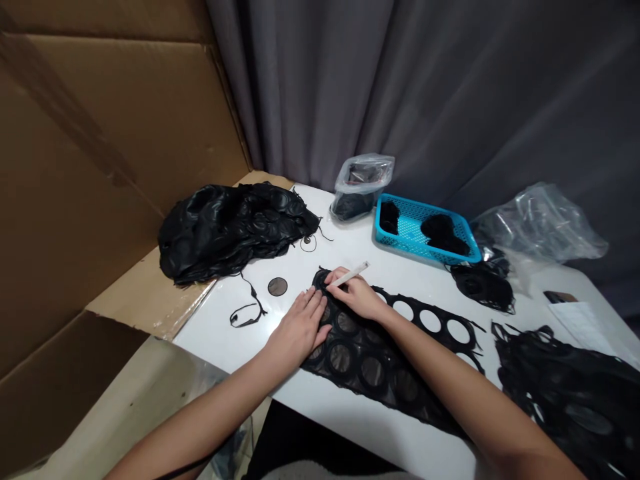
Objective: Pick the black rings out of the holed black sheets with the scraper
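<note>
Nearest, the black sheet w/ round cut-outs (350, 389) lies on the white surface (395, 433), under both hands & the R forearm. L hand (299, 328) is laid flat on its far-L end, grip spread, not closed on anything, prob. to keep the thin material from sliding. R hand (356, 293) has its grip narrow, pinched round a slim pale tool (351, 273), low & pen-style, likely for fine control at the circle by the L fingertips.

Sheet's long axis runs diag., far L to near R; the tool slants, visible end up & to the R, other end down-L to the sheet.

Loose disc (277, 287) sits just beyond the L hand, apart from the sheet. Farther: black pile (225, 230) at L; blue basket (425, 252) w/ black pcs, within R-hand reach, prob. for handy access; clear bag (363, 180) beside it.
</note>
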A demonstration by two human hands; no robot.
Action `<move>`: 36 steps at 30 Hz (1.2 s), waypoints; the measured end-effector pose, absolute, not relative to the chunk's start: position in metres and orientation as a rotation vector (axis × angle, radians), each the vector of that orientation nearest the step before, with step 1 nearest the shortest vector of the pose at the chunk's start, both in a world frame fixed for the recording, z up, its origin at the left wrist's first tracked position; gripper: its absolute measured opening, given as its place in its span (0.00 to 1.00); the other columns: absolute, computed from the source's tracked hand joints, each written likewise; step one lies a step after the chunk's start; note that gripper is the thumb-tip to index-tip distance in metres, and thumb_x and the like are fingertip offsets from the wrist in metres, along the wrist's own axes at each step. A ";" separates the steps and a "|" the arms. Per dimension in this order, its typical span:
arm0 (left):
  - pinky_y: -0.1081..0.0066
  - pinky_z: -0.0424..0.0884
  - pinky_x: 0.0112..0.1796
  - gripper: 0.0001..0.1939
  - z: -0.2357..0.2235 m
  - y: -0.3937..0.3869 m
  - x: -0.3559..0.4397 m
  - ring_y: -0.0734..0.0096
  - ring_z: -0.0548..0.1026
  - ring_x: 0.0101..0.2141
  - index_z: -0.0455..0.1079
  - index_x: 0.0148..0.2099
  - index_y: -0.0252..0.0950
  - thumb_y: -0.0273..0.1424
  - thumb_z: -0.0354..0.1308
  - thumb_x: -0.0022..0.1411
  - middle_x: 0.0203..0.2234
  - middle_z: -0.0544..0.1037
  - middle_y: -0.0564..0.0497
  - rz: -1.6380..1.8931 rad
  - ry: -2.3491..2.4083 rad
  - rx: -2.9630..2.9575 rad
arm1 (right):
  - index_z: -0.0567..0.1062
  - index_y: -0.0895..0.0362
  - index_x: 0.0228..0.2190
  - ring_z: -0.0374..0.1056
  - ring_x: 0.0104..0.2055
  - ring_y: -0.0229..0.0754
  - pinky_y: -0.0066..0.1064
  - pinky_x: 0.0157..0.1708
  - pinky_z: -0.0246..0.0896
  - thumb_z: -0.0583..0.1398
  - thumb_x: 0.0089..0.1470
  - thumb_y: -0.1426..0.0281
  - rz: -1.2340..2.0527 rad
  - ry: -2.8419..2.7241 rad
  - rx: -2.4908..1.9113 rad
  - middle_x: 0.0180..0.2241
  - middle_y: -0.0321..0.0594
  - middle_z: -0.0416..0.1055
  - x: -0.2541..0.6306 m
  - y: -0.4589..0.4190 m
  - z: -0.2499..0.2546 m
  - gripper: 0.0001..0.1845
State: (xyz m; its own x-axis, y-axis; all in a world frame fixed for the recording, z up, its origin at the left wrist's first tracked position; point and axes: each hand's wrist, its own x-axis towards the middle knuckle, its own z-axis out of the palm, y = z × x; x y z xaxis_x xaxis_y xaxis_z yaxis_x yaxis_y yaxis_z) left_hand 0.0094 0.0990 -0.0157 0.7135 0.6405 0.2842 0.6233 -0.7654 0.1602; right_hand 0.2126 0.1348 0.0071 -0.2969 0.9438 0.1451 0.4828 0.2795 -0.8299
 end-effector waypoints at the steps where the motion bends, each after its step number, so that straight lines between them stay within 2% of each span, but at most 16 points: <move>1: 0.53 0.62 0.61 0.25 -0.016 0.099 0.009 0.50 0.64 0.63 0.62 0.62 0.26 0.38 0.52 0.70 0.60 0.68 0.34 0.494 1.055 2.864 | 0.69 0.54 0.29 0.67 0.42 0.43 0.38 0.47 0.60 0.56 0.60 0.70 0.899 -1.906 -1.283 0.38 0.40 0.71 0.213 0.135 0.007 0.06; 7: 0.52 0.62 0.61 0.25 -0.016 0.100 0.009 0.51 0.62 0.64 0.59 0.64 0.28 0.37 0.52 0.70 0.61 0.67 0.34 0.528 1.030 2.830 | 0.68 0.54 0.31 0.66 0.43 0.44 0.38 0.47 0.61 0.54 0.63 0.71 0.741 -2.021 -1.262 0.39 0.42 0.69 0.207 0.127 0.004 0.07; 11: 0.54 0.63 0.61 0.25 -0.014 0.100 0.009 0.51 0.65 0.62 0.60 0.63 0.27 0.35 0.53 0.69 0.60 0.67 0.32 0.558 1.010 2.811 | 0.69 0.53 0.31 0.64 0.40 0.47 0.39 0.44 0.61 0.53 0.62 0.72 0.541 -2.113 -1.256 0.37 0.43 0.69 0.202 0.125 -0.005 0.07; 16: 0.54 0.63 0.62 0.23 -0.005 0.101 0.009 0.53 0.65 0.62 0.62 0.61 0.29 0.35 0.53 0.69 0.60 0.68 0.34 0.563 1.011 2.782 | 0.66 0.53 0.31 0.62 0.35 0.47 0.40 0.40 0.59 0.48 0.64 0.70 0.357 -1.824 -1.462 0.31 0.42 0.67 0.234 0.155 0.005 0.10; 18: 0.54 0.63 0.61 0.22 0.002 0.099 0.007 0.53 0.66 0.61 0.62 0.61 0.29 0.36 0.54 0.69 0.60 0.68 0.34 0.558 1.007 2.779 | 0.66 0.52 0.31 0.63 0.34 0.47 0.38 0.39 0.58 0.49 0.64 0.68 0.334 -1.670 -1.514 0.31 0.41 0.67 0.246 0.161 0.015 0.09; 24: 0.52 0.65 0.60 0.15 0.010 0.076 -0.013 0.55 0.69 0.59 0.67 0.55 0.34 0.34 0.53 0.70 0.56 0.71 0.39 0.612 1.070 2.734 | 0.69 0.53 0.32 0.67 0.37 0.45 0.36 0.40 0.60 0.53 0.63 0.67 0.628 -1.860 -1.348 0.34 0.40 0.71 0.215 0.113 0.021 0.07; 29: 0.53 0.65 0.61 0.17 -0.002 0.059 -0.022 0.55 0.68 0.60 0.66 0.59 0.32 0.32 0.51 0.71 0.57 0.72 0.38 0.612 1.081 2.759 | 0.69 0.53 0.32 0.68 0.41 0.44 0.37 0.45 0.60 0.54 0.63 0.69 0.861 -1.940 -1.280 0.37 0.39 0.72 0.188 0.081 0.017 0.07; 36: 0.52 0.66 0.60 0.15 -0.009 0.058 -0.023 0.54 0.67 0.60 0.69 0.56 0.31 0.32 0.51 0.71 0.57 0.72 0.36 0.610 1.090 2.809 | 0.66 0.54 0.27 0.67 0.44 0.44 0.38 0.48 0.59 0.56 0.60 0.70 0.986 -1.923 -1.275 0.41 0.40 0.70 0.189 0.081 0.023 0.09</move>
State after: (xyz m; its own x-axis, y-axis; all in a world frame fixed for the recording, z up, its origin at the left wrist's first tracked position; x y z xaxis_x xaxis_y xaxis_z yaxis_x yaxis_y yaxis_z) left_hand -0.0234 0.0584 -0.0092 0.6704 0.6605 0.3382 0.6338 -0.7467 0.2019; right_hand 0.1885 0.0810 0.0230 -0.3397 0.9360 0.0924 0.4713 0.2544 -0.8445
